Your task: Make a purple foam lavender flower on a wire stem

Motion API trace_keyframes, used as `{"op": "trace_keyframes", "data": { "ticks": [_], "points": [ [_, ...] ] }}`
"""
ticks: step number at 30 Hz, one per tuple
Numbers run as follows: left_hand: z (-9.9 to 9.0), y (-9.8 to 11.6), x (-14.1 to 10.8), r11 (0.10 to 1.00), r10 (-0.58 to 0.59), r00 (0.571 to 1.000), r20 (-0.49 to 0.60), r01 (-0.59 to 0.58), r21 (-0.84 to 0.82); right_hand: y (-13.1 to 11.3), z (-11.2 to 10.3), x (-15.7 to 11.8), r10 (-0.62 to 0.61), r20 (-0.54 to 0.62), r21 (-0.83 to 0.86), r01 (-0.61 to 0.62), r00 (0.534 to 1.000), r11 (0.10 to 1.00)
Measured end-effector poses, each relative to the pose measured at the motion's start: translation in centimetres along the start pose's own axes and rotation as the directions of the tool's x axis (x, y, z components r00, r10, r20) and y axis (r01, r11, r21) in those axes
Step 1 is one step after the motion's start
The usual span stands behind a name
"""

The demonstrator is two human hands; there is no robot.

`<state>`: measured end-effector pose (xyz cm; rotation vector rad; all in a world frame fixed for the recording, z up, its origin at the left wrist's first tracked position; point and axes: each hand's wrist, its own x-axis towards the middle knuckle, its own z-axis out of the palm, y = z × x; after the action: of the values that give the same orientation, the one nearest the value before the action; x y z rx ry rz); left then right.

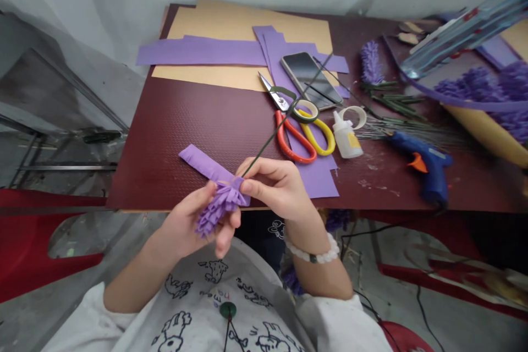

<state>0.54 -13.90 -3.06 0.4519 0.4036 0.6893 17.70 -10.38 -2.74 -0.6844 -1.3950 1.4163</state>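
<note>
Between my hands, just over the table's front edge, is a purple paper flower (218,206) with looped petals. A folded purple strip (204,160) runs from it toward the upper left. My left hand (198,220) is closed around the flower, its fingers curled beneath the petals. My right hand (272,181) pinches the flower's base, where the thin green stem (267,146) comes out. That stem slants up to the right, crossing in front of the scissors (284,126) with one red and one yellow handle.
A phone (309,77) rests on purple paper strips (206,52) and tan sheets (231,21). Right of the scissors are a small glue bottle (347,137), a tape roll (358,116), wire stems and a blue glue gun (429,165). A finished flower (371,63) lies behind.
</note>
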Motion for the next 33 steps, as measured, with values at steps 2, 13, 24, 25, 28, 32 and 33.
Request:
{"op": "trace_keyframes", "data": {
  "ticks": [2,13,24,25,28,32,33],
  "points": [
    [-0.3,0.2,-0.2,0.938,0.23,0.971,-0.066,-0.203,0.282,-0.2,0.3,-0.2,0.036,-0.095,-0.032,-0.039,0.995,0.999],
    [1.0,0.3,-1.3,-0.411,0.755,0.555,0.348,-0.012,0.911,-0.6,1.4,-1.0,0.016,-0.274,-0.252,-0.088,0.962,0.964],
    [1.0,0.8,-1.2,0.887,0.354,0.901,-0.249,-0.239,0.394,-1.0,0.4,-0.5,-0.182,-0.011,-0.364,0.166,0.983,0.917],
    [1.0,0.8,-1.0,0.929,0.292,0.928,-0.231,-0.217,0.302,-1.0,0.4,-0.5,-0.2,0.003,-0.348,0.189,0.98,0.918],
    [0.9,0.8,-0.6,0.99,0.126,0.982,-0.144,-0.115,0.082,-1.0,0.5,-0.5,-0.237,-0.003,-0.318,0.224,0.971,0.921],
    [0.6,0.3,-0.8,0.936,0.234,0.964,-0.129,-0.188,0.298,-1.1,0.9,-0.8,-0.196,-0.123,-0.343,0.144,0.973,0.928],
    [0.6,0.2,-1.0,0.836,0.38,0.913,-0.149,-0.27,0.477,-1.0,1.1,-0.8,-0.167,-0.165,-0.338,0.103,0.972,0.936]
  ]
}}
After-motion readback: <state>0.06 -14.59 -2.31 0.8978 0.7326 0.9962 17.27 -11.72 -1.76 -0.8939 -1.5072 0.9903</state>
